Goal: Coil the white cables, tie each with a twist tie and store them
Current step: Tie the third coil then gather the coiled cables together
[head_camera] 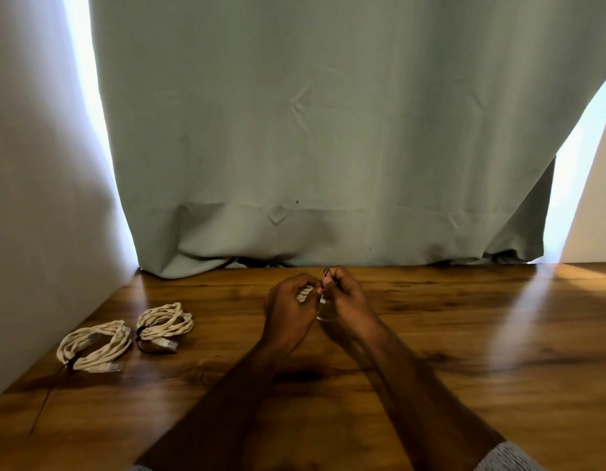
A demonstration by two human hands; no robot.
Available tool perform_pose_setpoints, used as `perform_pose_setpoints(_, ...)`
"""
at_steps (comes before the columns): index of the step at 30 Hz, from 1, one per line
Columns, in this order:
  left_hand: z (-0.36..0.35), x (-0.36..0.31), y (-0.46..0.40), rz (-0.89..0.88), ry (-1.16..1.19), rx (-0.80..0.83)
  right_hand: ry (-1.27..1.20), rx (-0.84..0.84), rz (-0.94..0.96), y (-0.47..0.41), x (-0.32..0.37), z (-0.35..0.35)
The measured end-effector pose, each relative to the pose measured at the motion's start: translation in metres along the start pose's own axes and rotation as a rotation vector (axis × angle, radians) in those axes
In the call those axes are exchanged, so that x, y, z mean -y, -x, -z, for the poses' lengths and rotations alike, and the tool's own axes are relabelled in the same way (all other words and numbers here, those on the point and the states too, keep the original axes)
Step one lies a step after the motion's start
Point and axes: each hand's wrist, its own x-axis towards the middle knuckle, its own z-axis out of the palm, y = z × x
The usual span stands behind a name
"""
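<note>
White coiled cable (305,294), mostly hidden, held just above the wooden table (464,334) near its far edge. Gripped in the curled left hand (291,312); black twist tie (329,274) pinched by the right hand (344,300), ends poking up. Best done by keeping the loops bunched tight, twisting close against the bundle (several turns, probably). Off left, two tied cable coils (131,334) side by side, plus a spare tie (43,407).

home room | wooden table (464,334) | grey-green curtain (329,130) over window
</note>
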Motion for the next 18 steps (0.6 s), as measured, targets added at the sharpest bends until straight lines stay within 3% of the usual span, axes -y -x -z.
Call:
perform_pose_setpoints(12,-0.005,0.002,-0.005,-0.071,-0.015,0.036,-0.242,-0.082,-0.131,-0.003,0.003,-0.006)
perform_pose_setpoints(18,0.005,0.01,-0.005,-0.111,0.12,0.221,-0.35,-0.141,-0.146,-0.01,0.004,0.005)
